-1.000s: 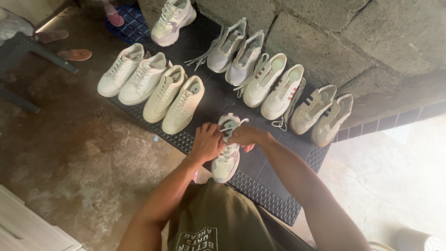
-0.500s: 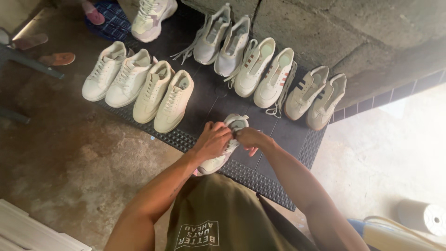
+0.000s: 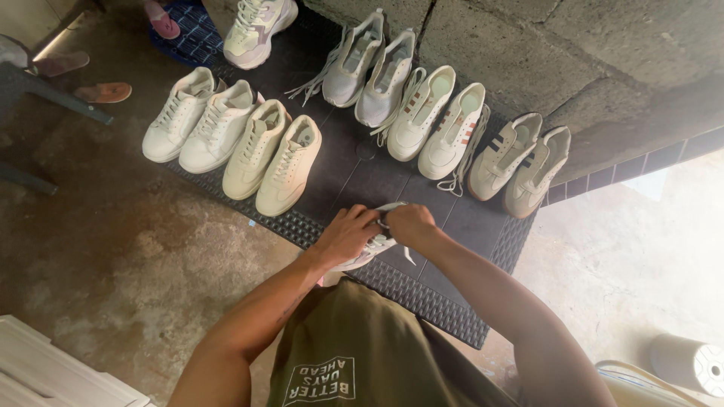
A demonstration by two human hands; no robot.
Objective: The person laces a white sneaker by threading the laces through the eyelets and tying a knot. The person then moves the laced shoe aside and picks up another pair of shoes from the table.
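Observation:
A white sneaker [image 3: 375, 246] lies on the dark ribbed mat [image 3: 445, 294] in front of me, mostly covered by my hands. My left hand [image 3: 348, 235] grips the sneaker from its left side, fingers curled over the top. From the right, my right hand [image 3: 408, 224] pinches the white laces near the tongue. A loose lace end hangs down below the right hand.
Several pairs of pale sneakers [image 3: 289, 165] stand in rows on the mat, reaching back to a rough block wall [image 3: 573, 53]. Sandals [image 3: 102, 92] lie on the concrete floor at far left. A white roll [image 3: 688, 363] and a white panel [image 3: 53, 369] sit near the bottom corners.
Both hands stay on the white sneaker and work its laces. The view has shifted slightly, with the shoes sitting further right in the frame.

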